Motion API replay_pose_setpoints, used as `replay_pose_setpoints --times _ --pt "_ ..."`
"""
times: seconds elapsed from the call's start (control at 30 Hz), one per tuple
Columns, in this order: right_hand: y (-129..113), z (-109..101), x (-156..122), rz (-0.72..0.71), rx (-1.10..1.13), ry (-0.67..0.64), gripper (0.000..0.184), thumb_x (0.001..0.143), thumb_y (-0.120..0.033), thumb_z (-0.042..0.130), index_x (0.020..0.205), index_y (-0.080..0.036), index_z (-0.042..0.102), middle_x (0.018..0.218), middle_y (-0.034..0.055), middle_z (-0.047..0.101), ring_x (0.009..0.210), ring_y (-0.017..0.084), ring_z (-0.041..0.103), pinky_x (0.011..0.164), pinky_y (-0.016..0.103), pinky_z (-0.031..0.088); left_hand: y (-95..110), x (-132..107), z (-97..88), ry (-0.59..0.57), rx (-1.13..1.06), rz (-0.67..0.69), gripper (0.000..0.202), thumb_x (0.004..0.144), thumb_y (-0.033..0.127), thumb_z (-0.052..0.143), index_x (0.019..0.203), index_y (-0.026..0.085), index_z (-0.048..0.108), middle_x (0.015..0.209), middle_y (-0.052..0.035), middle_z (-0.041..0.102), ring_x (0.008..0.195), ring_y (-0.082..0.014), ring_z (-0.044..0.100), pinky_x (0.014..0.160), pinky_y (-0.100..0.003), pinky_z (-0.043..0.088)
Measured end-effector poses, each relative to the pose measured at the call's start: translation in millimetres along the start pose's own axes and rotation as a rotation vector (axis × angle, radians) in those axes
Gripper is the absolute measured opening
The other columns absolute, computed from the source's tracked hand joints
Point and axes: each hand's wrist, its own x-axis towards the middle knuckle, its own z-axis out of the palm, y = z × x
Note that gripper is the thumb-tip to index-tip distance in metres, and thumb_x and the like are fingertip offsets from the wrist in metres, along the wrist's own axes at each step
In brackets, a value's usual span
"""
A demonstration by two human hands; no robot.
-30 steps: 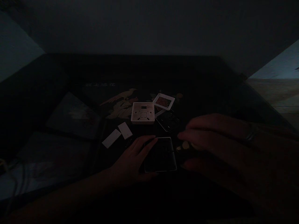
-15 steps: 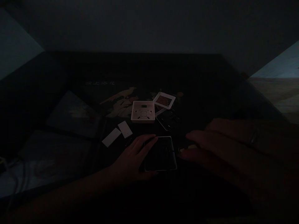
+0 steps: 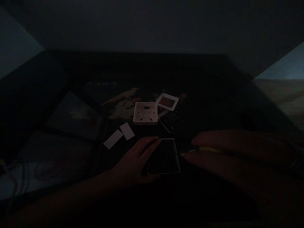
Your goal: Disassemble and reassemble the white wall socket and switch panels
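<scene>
Seen dimly through my head camera: the left hand [image 3: 133,161] lies open and flat against the left edge of a dark square plate [image 3: 163,158], near the middle of the table [image 3: 213,95]. The right hand [image 3: 228,152] pinches a slim pale tool [image 3: 209,148], its tip at the plate's right edge. Already apart beyond lie a white switch base [image 3: 145,113], a white frame [image 3: 167,101] and white rocker caps [image 3: 113,139].

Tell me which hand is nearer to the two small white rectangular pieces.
Left. The left hand lies just right of the white pieces, resting on the dark square plate; the right hand, holding a yellowish tool, is farther right, beyond that plate.
</scene>
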Motion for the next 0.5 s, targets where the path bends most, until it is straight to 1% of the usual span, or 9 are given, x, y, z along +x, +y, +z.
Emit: replay_pose_setpoints --times 0.03,0.1,0.2,0.27,0.33,0.4,0.43,0.47,0.5 --pt "-2.8 -0.8 4.9 0.012 0.019 0.022 0.029 0.098 -0.043 0.051 0.081 -0.045 0.075 0.09 -0.0115 0.079 0.076 0.01 0.075 0.054 0.015 0.053 0.0 0.2 -0.1 -0.001 0.001 -0.005 0.101 0.079 0.038 0.076 0.155 0.022 0.011 0.148 -0.0203 0.036 0.134 -0.0375 0.042 0.107 -0.056 0.046" --pt "-8.5 -1.1 13.7 0.016 0.012 0.025 0.031 0.099 -0.032 0.05 0.079 -0.038 0.074 0.086 -0.0081 0.079 0.075 0.011 0.075 0.052 0.017 0.052 0.0 0.3 -0.3 -0.006 0.004 -0.011 0.102 0.079 0.038 0.076 0.155 0.022 0.011 0.148 -0.0202 0.036 0.134 -0.0376 0.042 0.107 -0.056 0.046" --pt "-12.7 1.3 20.0 -0.013 0.034 0.072 0.028 0.097 -0.023 0.05 0.082 -0.032 0.073 0.087 -0.0043 0.079 0.079 0.016 0.075 0.059 0.023 0.055 0.1 -0.3 -0.1 -0.005 0.007 0.006 0.105 0.078 0.037 0.076 0.156 0.023 0.007 0.148 -0.0206 0.035 0.134 -0.0389 0.041 0.106 -0.058 0.046" --pt "-11.7 4.4 21.7 -0.067 0.04 0.133 0.024 0.092 -0.021 0.057 0.074 -0.029 0.071 0.076 -0.004 0.077 0.07 0.017 0.073 0.058 0.027 0.053 0.5 -0.8 0.4 0.0 0.001 0.015 0.103 0.08 0.037 0.075 0.156 0.024 0.006 0.149 -0.0202 0.034 0.135 -0.0392 0.041 0.106 -0.058 0.046" --pt "-9.6 8.0 24.0 -0.157 0.024 0.211 0.029 0.09 -0.024 0.061 0.061 -0.026 0.065 0.057 -0.0042 0.069 0.053 0.015 0.066 0.05 0.028 0.049 1.0 -1.2 1.0 0.005 -0.007 0.014 0.102 0.081 0.036 0.073 0.156 0.025 0.006 0.15 -0.0197 0.034 0.135 -0.039 0.041 0.105 -0.059 0.046" --pt "-7.8 11.1 26.6 -0.204 -0.028 0.241 0.038 0.094 -0.032 0.058 0.057 -0.025 0.062 0.051 -0.0033 0.063 0.046 0.014 0.06 0.047 0.029 0.046 1.2 -1.5 1.5 0.011 -0.012 0.016 0.103 0.081 0.034 0.074 0.156 0.026 0.004 0.15 -0.0196 0.035 0.135 -0.0393 0.041 0.104 -0.059 0.047" --pt "-7.0 11.8 27.4 -0.214 -0.045 0.238 0.039 0.097 -0.038 0.053 0.061 -0.025 0.064 0.054 -0.0025 0.064 0.047 0.014 0.061 0.047 0.029 0.046 1.2 -1.6 1.8 0.017 -0.011 0.022 0.105 0.08 0.033 0.074 0.156 0.027 0.002 0.15 -0.0196 0.035 0.135 -0.0396 0.042 0.104 -0.06 0.047" --pt "-6.3 11.9 27.5 -0.213 -0.052 0.207 0.038 0.099 -0.041 0.049 0.069 -0.025 0.067 0.062 -0.0016 0.068 0.052 0.015 0.063 0.048 0.029 0.047 1.1 -1.7 2.0 0.022 -0.008 0.029 0.107 0.08 0.033 0.075 0.157 0.028 0.0 0.15 -0.0196 0.035 0.134 -0.0401 0.042 0.103 -0.06 0.047" --pt "-5.5 11.2 26.5 -0.209 -0.048 0.145 0.035 0.1 -0.042 0.047 0.08 -0.025 0.069 0.074 -0.0007 0.073 0.059 0.015 0.066 0.051 0.028 0.05 0.8 -1.8 2.1 0.024 -0.006 0.033 0.109 0.079 0.033 0.076 0.157 0.029 -0.001 0.15 -0.0195 0.035 0.134 -0.0405 0.042 0.103 -0.061 0.048"
